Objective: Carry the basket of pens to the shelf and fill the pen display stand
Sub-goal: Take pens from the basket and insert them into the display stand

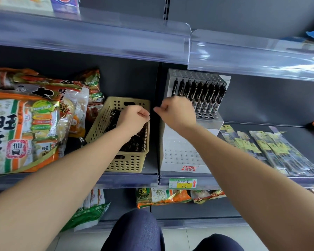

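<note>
A beige perforated basket [127, 163] stands on the middle shelf, with dark pens [134, 144] lying inside it. My left hand [133, 118] reaches into the basket, its fingers curled down around pens. To the right stands the white tiered pen display stand [188, 167]. Its upper tier carries a row of black pens [205, 95], and the holes of its lower white tier [178, 153] show no pens. My right hand [178, 113] hovers in front of the stand's upper tier with its fingers curled; no pen shows in it. The two hands are close together but apart.
Large snack bags [25, 124] crowd the shelf left of the basket. Flat packs of pens [270, 147] lie right of the stand. A clear plastic rail [98, 42] fronts the shelf above. A price tag [182, 183] sits under the stand. My knees [136, 230] are below.
</note>
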A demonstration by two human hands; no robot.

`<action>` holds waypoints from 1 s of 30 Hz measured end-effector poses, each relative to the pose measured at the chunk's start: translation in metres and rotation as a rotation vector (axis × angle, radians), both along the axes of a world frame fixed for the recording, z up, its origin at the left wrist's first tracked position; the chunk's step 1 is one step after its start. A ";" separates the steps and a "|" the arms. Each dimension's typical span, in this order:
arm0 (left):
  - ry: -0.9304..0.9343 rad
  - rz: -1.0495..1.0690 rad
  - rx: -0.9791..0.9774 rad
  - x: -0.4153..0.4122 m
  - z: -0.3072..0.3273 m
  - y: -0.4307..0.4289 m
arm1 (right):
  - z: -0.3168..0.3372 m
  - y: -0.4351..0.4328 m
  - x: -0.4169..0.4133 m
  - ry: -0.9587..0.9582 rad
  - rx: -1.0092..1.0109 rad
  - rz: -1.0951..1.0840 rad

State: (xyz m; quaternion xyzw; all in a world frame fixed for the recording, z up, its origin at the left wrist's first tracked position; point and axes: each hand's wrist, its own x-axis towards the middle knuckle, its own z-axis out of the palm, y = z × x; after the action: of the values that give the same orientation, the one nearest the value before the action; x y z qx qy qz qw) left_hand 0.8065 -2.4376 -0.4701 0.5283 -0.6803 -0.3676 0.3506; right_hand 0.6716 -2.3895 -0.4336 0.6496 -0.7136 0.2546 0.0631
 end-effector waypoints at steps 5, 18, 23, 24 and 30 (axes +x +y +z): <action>-0.189 0.057 0.019 0.028 -0.006 -0.008 | -0.019 -0.010 0.026 0.046 0.215 0.119; -0.912 -0.298 0.338 0.050 -0.037 -0.023 | -0.054 -0.037 0.042 0.064 0.323 0.138; -1.117 -0.360 0.382 0.042 -0.055 -0.041 | -0.067 -0.044 0.043 0.026 0.315 0.131; -1.129 -0.348 0.369 0.041 -0.056 -0.041 | -0.070 -0.044 0.043 0.029 0.317 0.133; -1.150 -0.498 0.301 0.023 -0.045 -0.034 | -0.077 -0.046 0.045 0.025 0.303 0.144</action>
State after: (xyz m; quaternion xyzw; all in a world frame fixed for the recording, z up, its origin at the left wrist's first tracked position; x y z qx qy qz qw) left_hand 0.8299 -2.4715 -0.5154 0.5107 -0.8028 -0.1877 -0.2437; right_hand 0.7167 -2.4357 -0.5105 0.7044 -0.6945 0.1396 -0.0452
